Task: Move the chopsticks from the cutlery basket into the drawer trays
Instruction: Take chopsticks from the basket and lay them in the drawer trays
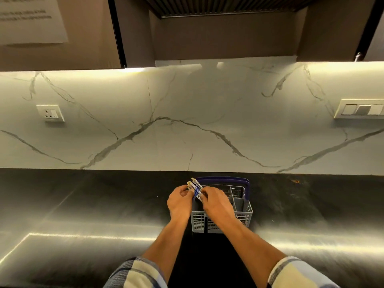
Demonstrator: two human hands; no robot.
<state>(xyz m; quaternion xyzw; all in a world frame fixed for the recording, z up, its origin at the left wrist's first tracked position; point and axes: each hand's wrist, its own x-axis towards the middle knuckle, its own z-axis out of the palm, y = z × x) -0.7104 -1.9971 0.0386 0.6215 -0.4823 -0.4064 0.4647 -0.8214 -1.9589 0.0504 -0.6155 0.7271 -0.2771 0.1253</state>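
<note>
Head view: a dark, glossy kitchen countertop point(83, 204) runs the full width of the view, backed by a pale marble-patterned backsplash point(187, 121) lit from under brown wall cabinets point(58, 38). A socket point(50, 113) sits on the backsplash to the left, and a switch plate point(361, 109) to the right.

Near the middle of the counter stands a grey plastic cutlery basket point(222, 215) with a dark blue carrying handle point(228, 180). A bundle of blue-and-white patterned chopsticks point(195, 189) stands in its left compartment. Their long axis is close to upright, leaning a little up and to the left, with the patterned top ends pointing away from the viewer and the lower ends hidden down in the basket.

Both hands close on the bundle. The left hand point(179, 202) pinches it from the left with curled fingers; the right hand point(216, 201) reaches across the basket and curls its fingers round the sticks from the right. Checked sleeves point(295, 273) show at the bottom edge.

No drawer or tray is visible, so the move is likely just starting.

Risks, as a judgement: the sticks are thin and gathered loosely, so one could slip out of the bundle on lifting and drop to the counter. The light basket could also lift or tip if the hidden ends snag on its grid.
</note>
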